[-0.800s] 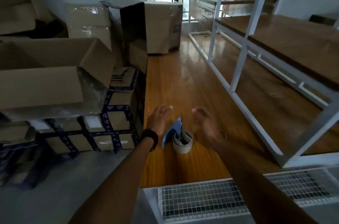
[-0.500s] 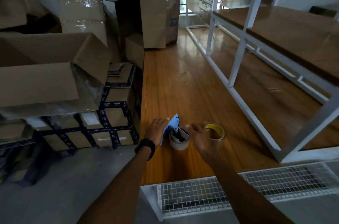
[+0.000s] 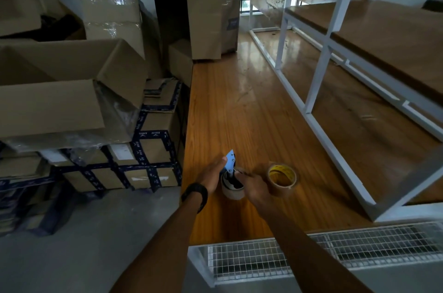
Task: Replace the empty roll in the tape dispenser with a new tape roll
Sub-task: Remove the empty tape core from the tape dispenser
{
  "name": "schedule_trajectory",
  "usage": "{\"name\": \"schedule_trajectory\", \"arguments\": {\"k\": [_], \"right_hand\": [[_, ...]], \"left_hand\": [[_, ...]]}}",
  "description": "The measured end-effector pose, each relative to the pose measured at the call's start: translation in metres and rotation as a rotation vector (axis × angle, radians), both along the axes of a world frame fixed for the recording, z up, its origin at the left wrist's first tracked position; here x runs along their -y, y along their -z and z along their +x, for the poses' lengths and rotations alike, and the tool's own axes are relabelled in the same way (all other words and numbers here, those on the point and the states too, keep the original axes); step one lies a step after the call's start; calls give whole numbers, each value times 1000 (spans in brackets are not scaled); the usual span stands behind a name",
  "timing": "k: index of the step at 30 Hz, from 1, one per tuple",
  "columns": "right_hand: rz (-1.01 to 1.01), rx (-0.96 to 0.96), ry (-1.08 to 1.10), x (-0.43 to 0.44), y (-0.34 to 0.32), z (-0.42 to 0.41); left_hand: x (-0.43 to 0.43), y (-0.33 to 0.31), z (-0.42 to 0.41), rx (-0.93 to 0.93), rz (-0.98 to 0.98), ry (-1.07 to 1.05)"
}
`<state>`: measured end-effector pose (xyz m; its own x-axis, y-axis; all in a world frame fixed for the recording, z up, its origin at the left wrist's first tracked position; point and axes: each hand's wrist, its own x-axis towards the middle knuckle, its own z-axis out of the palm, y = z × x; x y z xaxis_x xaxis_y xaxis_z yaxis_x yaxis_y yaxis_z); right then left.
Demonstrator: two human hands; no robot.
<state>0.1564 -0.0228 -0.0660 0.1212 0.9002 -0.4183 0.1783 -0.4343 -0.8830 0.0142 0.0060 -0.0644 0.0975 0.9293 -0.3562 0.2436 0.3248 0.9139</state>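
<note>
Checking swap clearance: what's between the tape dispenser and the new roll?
Head view: only the right hand at the tape dispenser; the new roll sits just beyond it on the wooden table.

2 hands (image 3: pixel 213 176), 1 dispenser (image 3: pixel 229 165), 2 tape rolls (image 3: pixel 282 179).

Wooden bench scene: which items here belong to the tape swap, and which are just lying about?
Job items:
- tape dispenser, blue plate, pale roll on it, both hands at it
- new tape roll, brown, right of it

Lying about:
- cardboard boxes
- white shelving
- wire mesh tray
</note>
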Motion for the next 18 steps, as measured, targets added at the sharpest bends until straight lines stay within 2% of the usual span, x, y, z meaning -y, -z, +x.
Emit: {"name": "schedule_trajectory", "arguments": {"k": [5, 9, 14, 18], "right_hand": [[119, -38, 12, 3, -7, -1], [284, -30, -56, 12, -16, 0], [412, 29, -191, 17, -25, 12], [443, 0, -243, 20, -26, 12]], "left_hand": [[-3, -5, 0, 179, -143, -177], [2, -10, 0, 329, -163, -273], [11, -6, 7, 559, -312, -282], [19, -2, 19, 671, -258, -300]]}}
